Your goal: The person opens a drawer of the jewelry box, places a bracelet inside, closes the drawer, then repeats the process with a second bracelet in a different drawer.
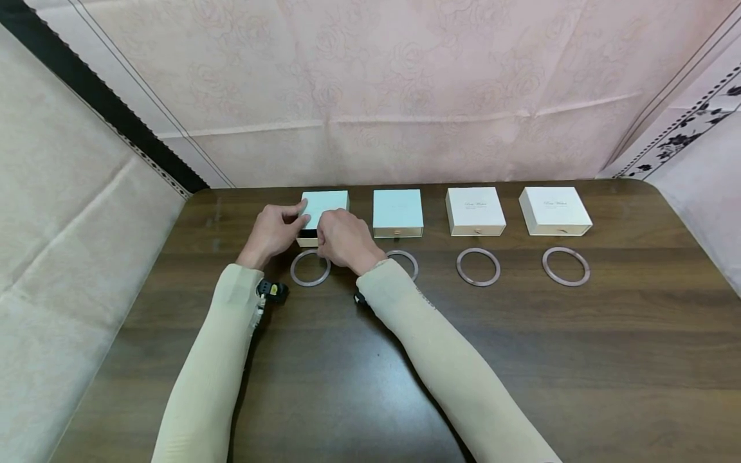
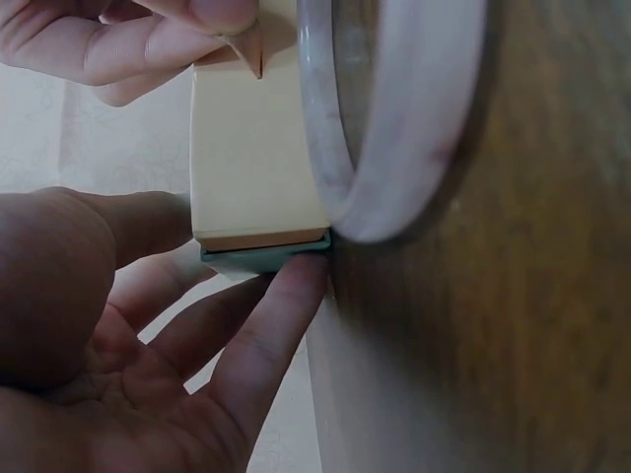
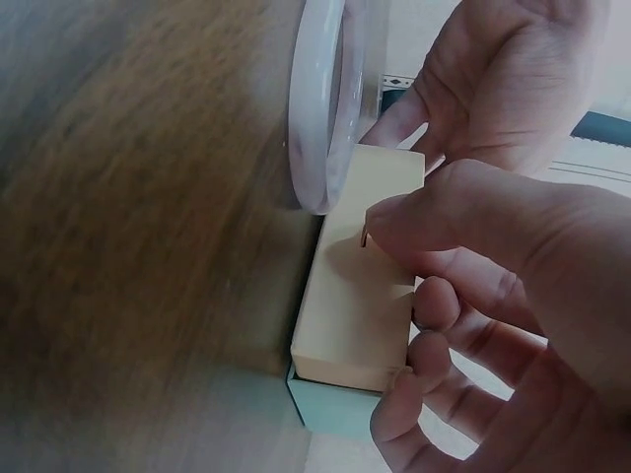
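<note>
A mint-green drawer box (image 1: 325, 202) stands at the left end of a row of boxes, its cream drawer (image 2: 258, 148) pulled partly out so a dark strip shows behind the front. My left hand (image 1: 272, 230) holds the box by its left side, with fingers (image 2: 266, 345) against the sleeve in the left wrist view. Between thumb and index finger, my right hand (image 1: 347, 240) pinches the small pull tab (image 3: 364, 236) on the drawer front. A pale lilac bangle (image 1: 307, 283) lies just in front of this box, partly behind the right hand.
To the right stand another mint box (image 1: 397, 207) and two white boxes (image 1: 476, 207), (image 1: 556, 206), all closed. A bangle lies before each: one partly covered by the right wrist (image 1: 415, 263), then two more bangles (image 1: 478, 283), (image 1: 570, 283). Brown wooden table (image 1: 521, 360) lies beneath.
</note>
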The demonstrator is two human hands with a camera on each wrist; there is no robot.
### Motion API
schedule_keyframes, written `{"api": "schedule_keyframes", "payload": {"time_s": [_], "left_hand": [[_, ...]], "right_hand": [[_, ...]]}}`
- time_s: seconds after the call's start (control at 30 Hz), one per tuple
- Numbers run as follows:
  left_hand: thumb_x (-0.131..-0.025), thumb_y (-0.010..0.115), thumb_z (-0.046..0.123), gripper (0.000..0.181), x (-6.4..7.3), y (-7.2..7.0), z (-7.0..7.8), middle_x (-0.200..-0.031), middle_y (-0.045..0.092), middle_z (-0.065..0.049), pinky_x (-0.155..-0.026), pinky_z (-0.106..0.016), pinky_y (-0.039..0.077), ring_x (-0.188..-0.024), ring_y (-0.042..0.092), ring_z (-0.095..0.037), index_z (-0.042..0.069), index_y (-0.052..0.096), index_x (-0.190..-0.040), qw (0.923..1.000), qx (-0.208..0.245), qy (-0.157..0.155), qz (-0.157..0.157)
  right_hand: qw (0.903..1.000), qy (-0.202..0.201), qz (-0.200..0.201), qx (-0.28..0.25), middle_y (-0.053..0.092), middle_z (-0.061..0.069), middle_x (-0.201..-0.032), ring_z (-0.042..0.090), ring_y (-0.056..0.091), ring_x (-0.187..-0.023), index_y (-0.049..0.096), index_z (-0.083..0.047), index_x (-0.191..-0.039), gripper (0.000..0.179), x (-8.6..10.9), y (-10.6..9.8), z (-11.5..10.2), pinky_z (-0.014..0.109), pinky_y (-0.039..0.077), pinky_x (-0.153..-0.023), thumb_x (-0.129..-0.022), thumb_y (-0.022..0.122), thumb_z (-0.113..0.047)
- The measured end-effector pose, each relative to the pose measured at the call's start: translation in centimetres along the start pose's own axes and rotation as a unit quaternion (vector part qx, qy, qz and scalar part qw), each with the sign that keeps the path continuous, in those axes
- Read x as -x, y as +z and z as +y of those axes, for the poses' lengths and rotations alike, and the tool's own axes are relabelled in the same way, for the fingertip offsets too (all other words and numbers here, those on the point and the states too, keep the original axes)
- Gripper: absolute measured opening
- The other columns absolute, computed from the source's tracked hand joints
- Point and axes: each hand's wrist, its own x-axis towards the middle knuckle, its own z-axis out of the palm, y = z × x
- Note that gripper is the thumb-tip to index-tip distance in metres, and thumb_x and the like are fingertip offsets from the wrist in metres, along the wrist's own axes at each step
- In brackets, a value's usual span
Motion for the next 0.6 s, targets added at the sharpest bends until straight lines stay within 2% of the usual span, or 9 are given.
{"api": "schedule_keyframes", "payload": {"time_s": [0.1, 0.2, 0.37, 0.43, 0.5, 0.6], "left_hand": [[-0.106, 0.055, 0.034, 0.044, 0.09, 0.01, 0.00, -0.157, 0.049, -0.002, -0.069, -0.026, 0.043, -0.111, 0.061, -0.025, 0.024, 0.051, -0.149, 1.0000, -0.003, -0.005, -0.002], [-0.106, 0.055, 0.035, 0.044, 0.17, 0.01, 0.06, -0.156, 0.050, -0.003, -0.069, -0.027, 0.043, -0.107, 0.061, -0.023, 0.024, 0.051, -0.149, 0.9999, -0.007, -0.008, -0.001], [-0.106, 0.056, 0.034, 0.044, 0.15, -0.05, 0.11, -0.153, 0.054, -0.005, -0.061, -0.027, 0.043, -0.074, 0.055, -0.017, 0.024, 0.052, -0.148, 1.0000, -0.001, -0.002, -0.001], [-0.106, 0.056, 0.034, 0.044, 0.13, -0.08, 0.11, -0.149, 0.058, -0.007, -0.059, -0.027, 0.042, -0.067, 0.051, -0.014, 0.024, 0.052, -0.149, 1.0000, 0.002, -0.001, -0.004], [-0.106, 0.056, 0.034, 0.045, 0.13, -0.12, 0.13, -0.145, 0.061, -0.009, -0.057, -0.026, 0.042, -0.064, 0.050, -0.013, 0.024, 0.052, -0.149, 1.0000, 0.008, -0.002, -0.006], [-0.106, 0.057, 0.034, 0.044, 0.15, -0.18, 0.17, -0.147, 0.060, -0.007, -0.058, -0.026, 0.041, -0.068, 0.051, -0.013, 0.024, 0.052, -0.148, 1.0000, 0.009, -0.003, -0.003]], "right_hand": [[1.0000, 0.002, -0.005, -0.003, 0.062, -0.005, -0.063, 0.011, 0.055, -0.060, 0.062, -0.017, -0.057, 0.038, 0.06, 0.03, -0.08, 0.027, 0.050, -0.057, -0.092, 0.075, -0.016], [0.9999, 0.005, -0.011, -0.007, 0.064, -0.004, -0.066, 0.012, 0.057, -0.062, 0.063, -0.017, -0.059, 0.036, 0.12, 0.04, -0.12, 0.027, 0.050, -0.058, -0.092, 0.075, -0.016], [0.9998, 0.007, -0.015, -0.009, 0.066, -0.005, -0.069, 0.012, 0.060, -0.064, 0.066, -0.017, -0.062, 0.032, 0.19, -0.07, -0.06, 0.028, 0.053, -0.060, -0.092, 0.076, -0.017], [0.9998, 0.006, -0.016, -0.010, 0.066, -0.006, -0.069, 0.012, 0.060, -0.064, 0.067, -0.018, -0.062, 0.032, 0.21, -0.10, -0.04, 0.028, 0.053, -0.060, -0.092, 0.076, -0.017], [0.9998, 0.004, -0.017, -0.011, 0.066, -0.006, -0.067, 0.012, 0.059, -0.062, 0.066, -0.018, -0.061, 0.033, 0.22, -0.10, -0.05, 0.028, 0.052, -0.059, -0.092, 0.076, -0.016], [0.9997, 0.000, -0.019, -0.014, 0.064, -0.005, -0.064, 0.011, 0.057, -0.059, 0.065, -0.017, -0.059, 0.035, 0.23, -0.11, -0.12, 0.027, 0.050, -0.056, -0.092, 0.075, -0.015]]}}
